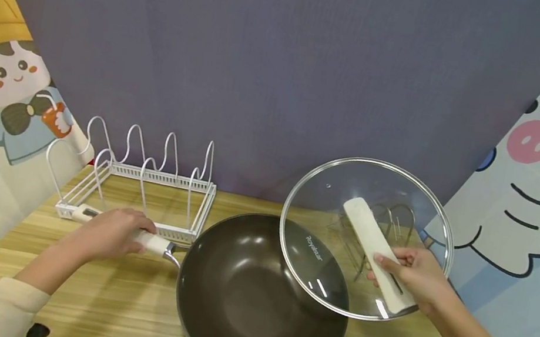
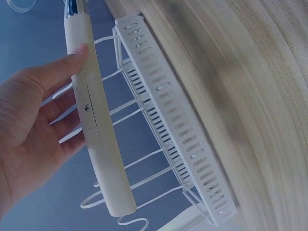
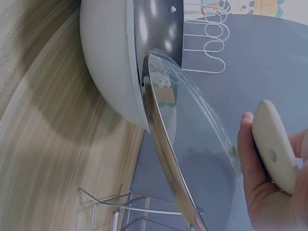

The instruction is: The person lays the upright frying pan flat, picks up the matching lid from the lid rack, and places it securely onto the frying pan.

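Observation:
A dark-coated wok (image 1: 253,303) with a pale outside sits at the middle of the table in the head view. My left hand (image 1: 117,232) grips its cream handle (image 2: 98,120), thumb along one side and fingers behind. My right hand (image 1: 415,276) holds the glass lid (image 1: 323,201) by its long cream handle (image 3: 272,144). The lid is tilted, its metal rim overlapping the wok's right side in the head view. In the right wrist view the lid's edge (image 3: 166,149) is right at the wok's rim.
A white rack (image 1: 189,232) with wire loops stands at the back left, just behind the wok handle. A smaller metal wire rack (image 3: 144,209) stands at the back right, seen through the lid in the head view. A grey panel (image 1: 285,76) rises behind the wooden table (image 1: 128,312).

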The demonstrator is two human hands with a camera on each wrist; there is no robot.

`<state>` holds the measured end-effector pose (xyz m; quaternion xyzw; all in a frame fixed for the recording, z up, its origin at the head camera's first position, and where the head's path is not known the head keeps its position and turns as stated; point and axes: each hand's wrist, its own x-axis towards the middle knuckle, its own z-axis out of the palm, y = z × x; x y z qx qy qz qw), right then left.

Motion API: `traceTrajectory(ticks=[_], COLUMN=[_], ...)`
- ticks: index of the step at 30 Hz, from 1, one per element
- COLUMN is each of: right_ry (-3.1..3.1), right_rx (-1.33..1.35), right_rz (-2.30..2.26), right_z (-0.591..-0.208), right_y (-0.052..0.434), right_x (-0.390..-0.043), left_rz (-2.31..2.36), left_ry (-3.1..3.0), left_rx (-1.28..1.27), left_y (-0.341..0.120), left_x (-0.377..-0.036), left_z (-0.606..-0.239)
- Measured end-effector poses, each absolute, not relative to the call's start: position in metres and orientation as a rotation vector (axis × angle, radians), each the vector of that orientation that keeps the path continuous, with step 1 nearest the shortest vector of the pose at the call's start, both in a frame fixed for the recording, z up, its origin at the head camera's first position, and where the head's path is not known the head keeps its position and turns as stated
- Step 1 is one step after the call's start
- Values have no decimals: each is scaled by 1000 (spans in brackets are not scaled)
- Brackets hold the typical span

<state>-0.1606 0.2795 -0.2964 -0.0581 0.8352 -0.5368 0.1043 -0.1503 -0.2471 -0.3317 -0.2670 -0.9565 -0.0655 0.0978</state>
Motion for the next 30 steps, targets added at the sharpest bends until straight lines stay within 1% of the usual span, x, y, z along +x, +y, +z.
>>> traceTrajectory(ticks=[11, 30], right_ry=[2451, 2368], right_rx=[-208, -170], right_rz=[-1592, -1577], right_z=[-297, -301], right_y=[272, 260], right_x=[-157, -158], left_rz=[-197, -185], left_ry=[-2848, -2851], left_rx=[-787, -793], left_y=[-246, -245], left_x=[-151, -150], left_z=[-329, -328])
